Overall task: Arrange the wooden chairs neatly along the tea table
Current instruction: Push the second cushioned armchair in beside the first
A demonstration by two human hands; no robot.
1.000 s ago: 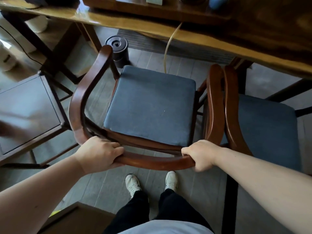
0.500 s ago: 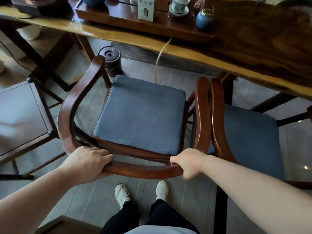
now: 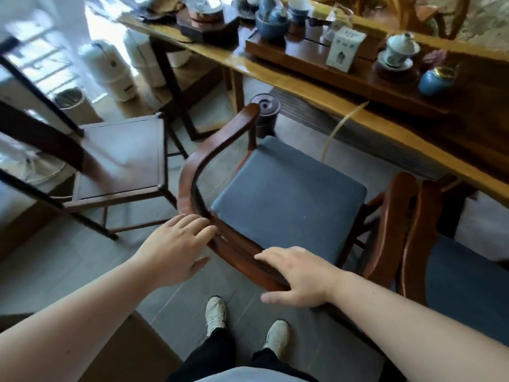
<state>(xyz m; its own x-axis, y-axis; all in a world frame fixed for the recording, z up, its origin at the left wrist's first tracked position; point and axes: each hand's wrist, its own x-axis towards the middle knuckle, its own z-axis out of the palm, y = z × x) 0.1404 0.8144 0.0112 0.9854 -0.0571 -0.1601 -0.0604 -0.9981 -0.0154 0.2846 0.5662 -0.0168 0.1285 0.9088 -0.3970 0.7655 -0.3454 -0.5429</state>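
A wooden armchair (image 3: 214,150) with a curved back rail and a blue-grey cushion (image 3: 286,194) stands in front of me, facing the long tea table (image 3: 316,89). My left hand (image 3: 176,246) hovers open at the left bend of the rail, fingers spread. My right hand (image 3: 297,274) lies open over the rear of the rail, fingers loose. A second cushioned armchair (image 3: 413,232) stands tight against its right side. A third dark wooden chair (image 3: 121,158) with a bare flat seat stands at the left, turned at an angle.
The table carries a tea tray (image 3: 311,59), cups, a white box (image 3: 344,48) and a blue jar (image 3: 435,81). A dark cylindrical canister (image 3: 264,111) and a thin hose (image 3: 338,130) are under the table. White containers (image 3: 115,73) stand at the far left. My shoes (image 3: 217,312) are on the grey floor.
Both hands have let go of the armchair's back rail and opened. My view has swung left and up, bringing the bare-seated chair and the tabletop into sight.
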